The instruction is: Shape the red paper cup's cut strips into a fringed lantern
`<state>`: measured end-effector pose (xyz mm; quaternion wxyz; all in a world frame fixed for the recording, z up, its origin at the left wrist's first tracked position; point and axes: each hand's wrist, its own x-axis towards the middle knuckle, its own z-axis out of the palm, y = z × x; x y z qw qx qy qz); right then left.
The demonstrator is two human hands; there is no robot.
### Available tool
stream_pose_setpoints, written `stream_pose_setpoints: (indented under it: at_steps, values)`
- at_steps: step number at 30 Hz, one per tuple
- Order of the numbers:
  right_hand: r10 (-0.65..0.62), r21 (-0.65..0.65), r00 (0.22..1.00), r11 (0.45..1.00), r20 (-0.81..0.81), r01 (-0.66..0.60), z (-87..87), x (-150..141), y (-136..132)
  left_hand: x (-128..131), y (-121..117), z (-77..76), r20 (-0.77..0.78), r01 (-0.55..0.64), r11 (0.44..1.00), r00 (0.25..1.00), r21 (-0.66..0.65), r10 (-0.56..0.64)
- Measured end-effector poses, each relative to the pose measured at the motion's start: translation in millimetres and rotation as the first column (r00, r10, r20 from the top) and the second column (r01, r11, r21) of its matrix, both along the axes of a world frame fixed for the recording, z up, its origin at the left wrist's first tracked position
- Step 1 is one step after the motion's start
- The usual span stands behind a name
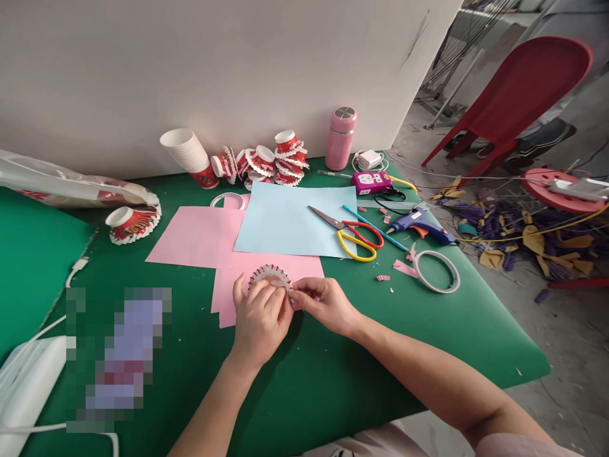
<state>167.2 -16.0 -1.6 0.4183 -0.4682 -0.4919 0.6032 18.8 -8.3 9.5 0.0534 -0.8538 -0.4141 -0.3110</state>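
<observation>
The left hand (pixel 263 319) holds a cut paper cup (pixel 271 275) with a frilly rim, and the right hand (pixel 329 306) pinches its edge. The cup is over pink paper (pixel 226 283) on the green worktop (pixel 380 368). Scissors (pixel 339 225) lie partly on blue paper (pixel 285 216).

On the near side of the blue sheet (pixel 285 216), we grip a frilled disc (pixel 266 273) in our left hand (pixel 261 317) and pinch its edge with our right hand (pixel 328 304). Scissors (pixel 339 224) overlap the blue sheet's right side. Beyond the blue sheet we see fringed cups (pixel 289 166); right of it, a glue gun (pixel 416 220) lies on our desk (pixel 476 336).
</observation>
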Motion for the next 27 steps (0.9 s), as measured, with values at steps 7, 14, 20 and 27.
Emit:
stream_pose_setpoints:
  at_steps: [7,14,20,27]
  values:
    - [0.011,0.067,0.996,0.998,0.085,-0.016,6.9,3,0,-4,-1,9.9,0.04,0.009,0.99,0.999,-0.143,-0.003]
    - [-0.192,0.338,0.966,0.933,0.172,0.125,24.6,14,5,-20,-1,32.2,0.395,0.332,0.656,0.917,-0.678,-0.056]
    - [0.019,0.288,0.994,0.956,0.106,-0.049,35.4,18,7,-29,-1,26.0,0.655,0.628,0.209,0.75,-0.749,0.094]
    - [0.147,-0.116,0.966,0.978,-0.213,-0.174,29.8,8,5,-28,-1,9.9,0.662,0.642,0.161,0.723,-0.75,0.198]
